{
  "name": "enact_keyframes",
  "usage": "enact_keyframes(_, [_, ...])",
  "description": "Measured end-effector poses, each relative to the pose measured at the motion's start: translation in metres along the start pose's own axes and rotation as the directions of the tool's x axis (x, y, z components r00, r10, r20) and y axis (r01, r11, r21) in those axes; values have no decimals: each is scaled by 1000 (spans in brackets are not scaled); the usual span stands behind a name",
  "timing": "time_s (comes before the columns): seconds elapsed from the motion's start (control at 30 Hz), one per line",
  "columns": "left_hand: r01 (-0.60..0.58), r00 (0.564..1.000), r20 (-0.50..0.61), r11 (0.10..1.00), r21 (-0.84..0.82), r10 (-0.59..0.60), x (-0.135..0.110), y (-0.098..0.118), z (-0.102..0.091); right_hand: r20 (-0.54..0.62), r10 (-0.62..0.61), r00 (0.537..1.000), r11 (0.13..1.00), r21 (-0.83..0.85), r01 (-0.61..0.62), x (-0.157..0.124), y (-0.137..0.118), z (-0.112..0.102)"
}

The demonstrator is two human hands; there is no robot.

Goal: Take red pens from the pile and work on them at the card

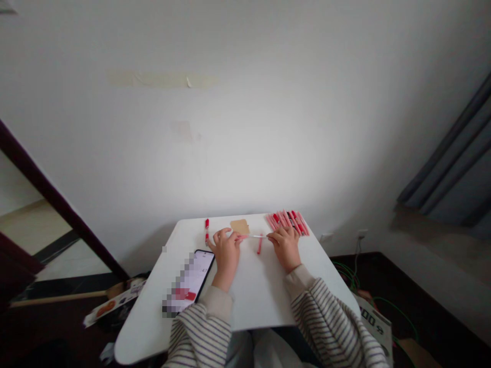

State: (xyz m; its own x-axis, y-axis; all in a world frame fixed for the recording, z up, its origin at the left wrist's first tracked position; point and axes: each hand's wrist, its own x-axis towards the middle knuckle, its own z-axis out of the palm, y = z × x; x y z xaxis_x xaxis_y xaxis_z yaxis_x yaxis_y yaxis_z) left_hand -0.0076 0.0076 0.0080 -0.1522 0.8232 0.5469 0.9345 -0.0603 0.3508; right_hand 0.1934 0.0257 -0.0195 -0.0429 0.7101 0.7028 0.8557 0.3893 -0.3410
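My left hand [225, 251] and my right hand [284, 244] rest on a small white table [253, 291], both curled around the ends of a thin pale pen part [253, 236] that runs between them. A short red piece [260, 245] lies on the table just under it. Behind my right hand sits a row of several red pens [288, 222]. One red pen [207, 230] lies alone beyond my left hand, and a small brown card [240, 226] lies between the hands at the back.
A phone [191, 281] with a lit screen lies on the table left of my left arm. A white wall stands right behind the table. Boxes [115, 301] lie on the dark floor at left, green cables [353, 276] at right, and a grey curtain [456, 174] hangs far right.
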Motion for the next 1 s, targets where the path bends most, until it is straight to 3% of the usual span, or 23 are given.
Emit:
enact_keyframes(0.53, [-151,984,88,987,-58,156,-5,8,4,9,-135,991,991,12,135,-2,-12,-1])
enact_keyframes(0.73, [-72,989,125,993,-88,83,-5,10,3,36,-110,993,993,38,109,-2,-7,2])
enact_keyframes(1.0, [79,996,36,997,1,-79,-3,6,-1,100,-57,993,998,-16,59,-4,-5,8])
